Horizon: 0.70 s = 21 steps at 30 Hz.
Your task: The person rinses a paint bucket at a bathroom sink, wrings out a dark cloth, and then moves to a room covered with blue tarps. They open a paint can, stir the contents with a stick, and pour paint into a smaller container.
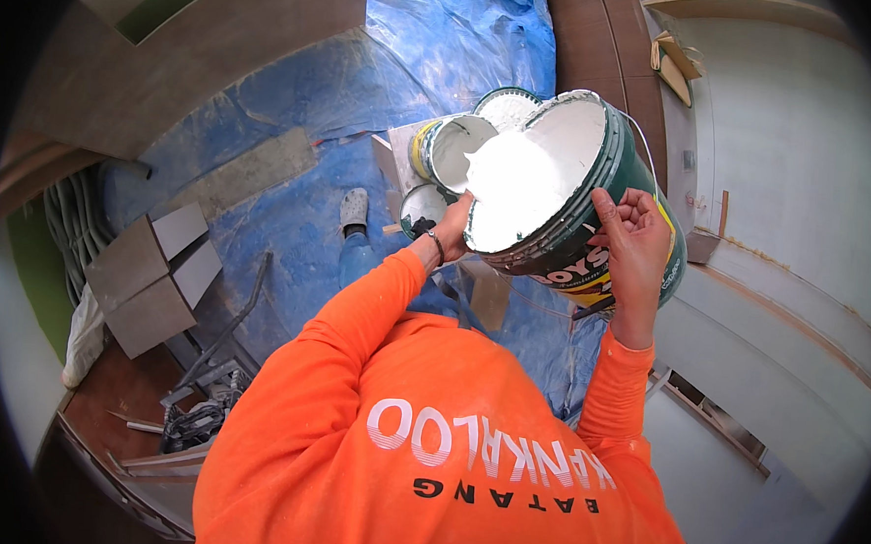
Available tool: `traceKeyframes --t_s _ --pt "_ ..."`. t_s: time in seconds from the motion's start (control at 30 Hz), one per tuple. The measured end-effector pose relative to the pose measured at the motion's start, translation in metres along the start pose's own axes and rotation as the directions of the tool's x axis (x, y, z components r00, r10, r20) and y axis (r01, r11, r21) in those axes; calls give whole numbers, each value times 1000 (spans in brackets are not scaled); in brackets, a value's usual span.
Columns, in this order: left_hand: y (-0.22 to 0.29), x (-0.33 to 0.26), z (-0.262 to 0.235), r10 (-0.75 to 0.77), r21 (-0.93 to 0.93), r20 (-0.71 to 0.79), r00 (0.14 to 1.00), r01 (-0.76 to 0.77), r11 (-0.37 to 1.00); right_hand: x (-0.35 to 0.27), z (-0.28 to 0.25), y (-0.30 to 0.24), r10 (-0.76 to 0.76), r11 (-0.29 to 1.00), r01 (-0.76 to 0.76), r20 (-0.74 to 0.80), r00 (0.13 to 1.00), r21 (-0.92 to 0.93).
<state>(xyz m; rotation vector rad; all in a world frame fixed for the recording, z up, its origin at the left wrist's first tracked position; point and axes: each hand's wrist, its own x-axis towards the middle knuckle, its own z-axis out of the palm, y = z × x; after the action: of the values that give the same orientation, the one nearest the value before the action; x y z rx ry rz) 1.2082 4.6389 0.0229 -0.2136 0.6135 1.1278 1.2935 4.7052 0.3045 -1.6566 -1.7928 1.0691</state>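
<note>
Blue plastic sheeting covers the floor; grey tiles lie at nine o'clock, a white wall at three.

Item one: large green paint bucket, tilted hard toward eleven o'clock, thick white paint sliding over its lip.

Item two: my right hand, fingers clamped on the bucket's outer wall.

Item three: my left hand, closed under the rim at its lower edge.

Item four: smaller open can, just beyond the lip, receiving; a second bucket behind it, a small can beside it.

Risk, as I judge it: the paint is heavy and may break loose in one mass, overshoot the smaller can's narrow mouth and flood the sheeting. A smeared rim could let my left hand slip and the bucket drop.
</note>
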Motion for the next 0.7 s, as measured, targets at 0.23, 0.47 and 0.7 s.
traceKeyframes --t_s 0.23,0.47,0.7 --pt "11 7 4 13 -7 -1 1000 -13 1000 11 2 0 -37 999 36 17 999 23" --pt "13 2 9 12 -20 -8 1000 -12 1000 11 2 1 -42 999 42 13 999 13" --pt "1 -1 5 -50 -60 8 999 50 997 7 7 -1 -38 999 37 4 999 22"
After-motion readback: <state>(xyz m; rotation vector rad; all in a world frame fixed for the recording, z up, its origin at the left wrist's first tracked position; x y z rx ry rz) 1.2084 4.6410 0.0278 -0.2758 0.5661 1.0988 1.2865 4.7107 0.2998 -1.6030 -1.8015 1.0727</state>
